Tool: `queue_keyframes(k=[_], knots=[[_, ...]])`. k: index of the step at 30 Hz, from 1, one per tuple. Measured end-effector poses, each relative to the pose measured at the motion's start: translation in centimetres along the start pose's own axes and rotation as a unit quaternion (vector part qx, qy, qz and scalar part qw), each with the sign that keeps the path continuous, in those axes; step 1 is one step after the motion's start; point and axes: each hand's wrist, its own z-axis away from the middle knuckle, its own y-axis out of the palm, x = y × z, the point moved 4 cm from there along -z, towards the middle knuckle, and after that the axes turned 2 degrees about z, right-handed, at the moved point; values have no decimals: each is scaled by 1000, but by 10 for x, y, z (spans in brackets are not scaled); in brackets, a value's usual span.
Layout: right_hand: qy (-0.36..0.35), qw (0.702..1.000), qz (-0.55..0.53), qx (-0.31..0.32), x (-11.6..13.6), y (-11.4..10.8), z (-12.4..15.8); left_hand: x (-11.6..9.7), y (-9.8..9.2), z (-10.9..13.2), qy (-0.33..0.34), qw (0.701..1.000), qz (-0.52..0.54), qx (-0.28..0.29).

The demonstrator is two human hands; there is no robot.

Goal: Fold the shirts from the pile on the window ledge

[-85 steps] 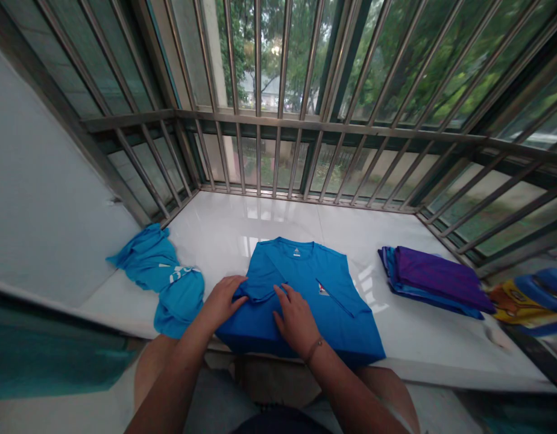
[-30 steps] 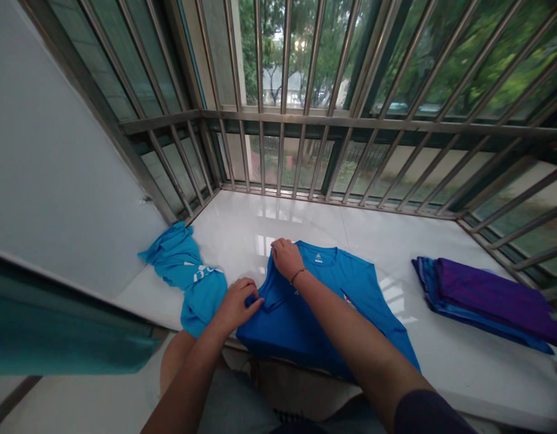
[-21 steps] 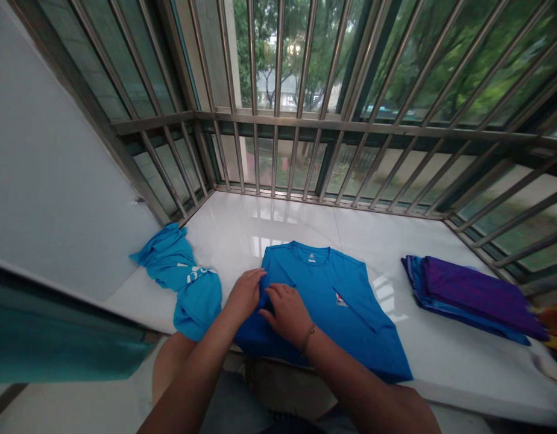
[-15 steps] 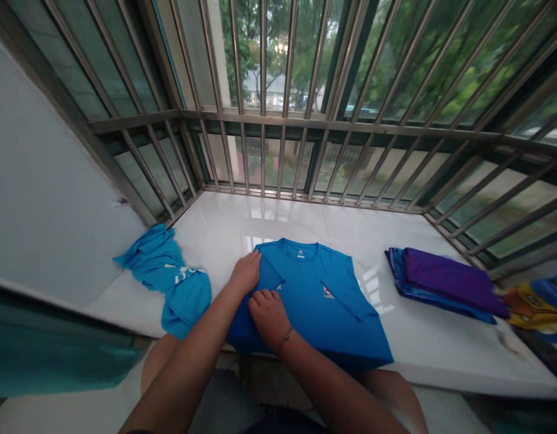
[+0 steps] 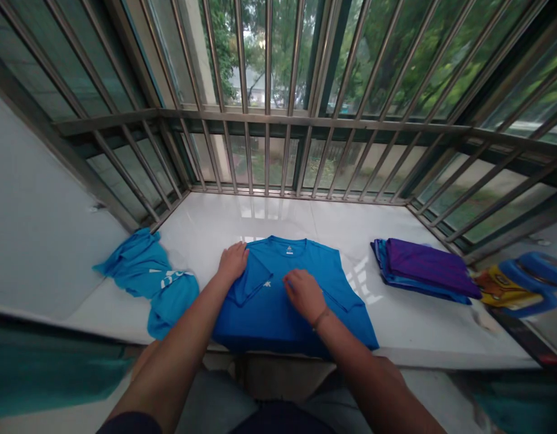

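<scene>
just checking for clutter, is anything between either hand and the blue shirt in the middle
Nothing visible does. The left hand is at the edge of the blue shirt, the right hand over its front. The crumpled garment and the folded stack lie off to the sides.

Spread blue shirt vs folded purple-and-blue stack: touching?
Apart. The head view shows a strip of white sill between the spread shirt's right-hand edge and the folded stack.
</scene>
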Motion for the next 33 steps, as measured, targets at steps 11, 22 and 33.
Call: queue_keyframes(k=[11,22,33], knots=[[267,957,55,99,-218,-45,-66,23,-26,-86,-75,989,41,121],[274,962,-15,-10,-222,-62,-93,13,-44,-102,-104,966,234,37],[83,971,-149,-169,-182,-95,81,50,-71,70,10,924,382,15]])
